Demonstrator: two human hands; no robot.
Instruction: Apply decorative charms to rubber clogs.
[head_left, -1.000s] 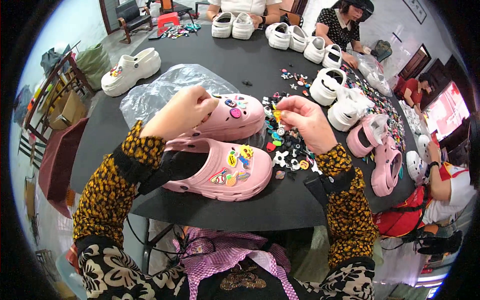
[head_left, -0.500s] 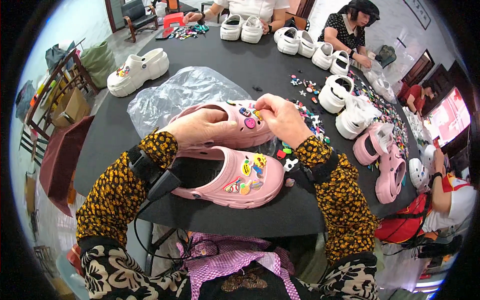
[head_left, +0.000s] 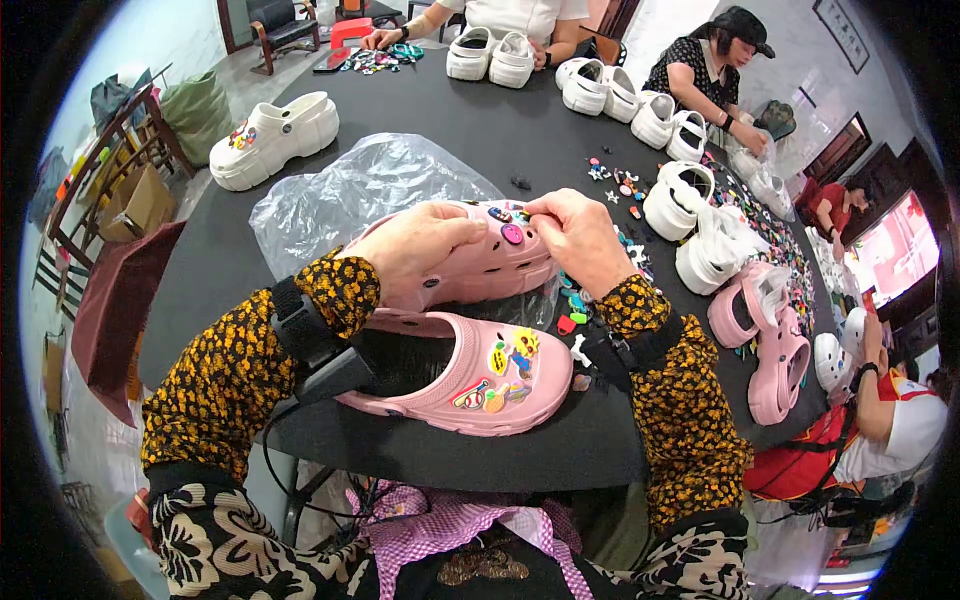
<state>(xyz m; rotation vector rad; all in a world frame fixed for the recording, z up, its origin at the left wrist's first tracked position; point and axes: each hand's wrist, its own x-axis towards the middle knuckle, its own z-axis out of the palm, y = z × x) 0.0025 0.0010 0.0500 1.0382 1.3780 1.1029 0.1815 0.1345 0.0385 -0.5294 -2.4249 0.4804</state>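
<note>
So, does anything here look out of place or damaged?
Nothing looks damaged. One white clog stands alone at the left, odd because the other white shoes sit farther right. Loose charms lie scattered, resembling a spill, and a crumpled plastic bag lies by the held pink clog.

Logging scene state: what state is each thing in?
Far pink clog, held, charms on upper
Left hand, gripping that clog
Right hand, at its toe, grip unclear
Near pink clog, upright, charms on upper
Plastic bag, crumpled
Far-left white clog, upright
Loose charms, scattered
</note>
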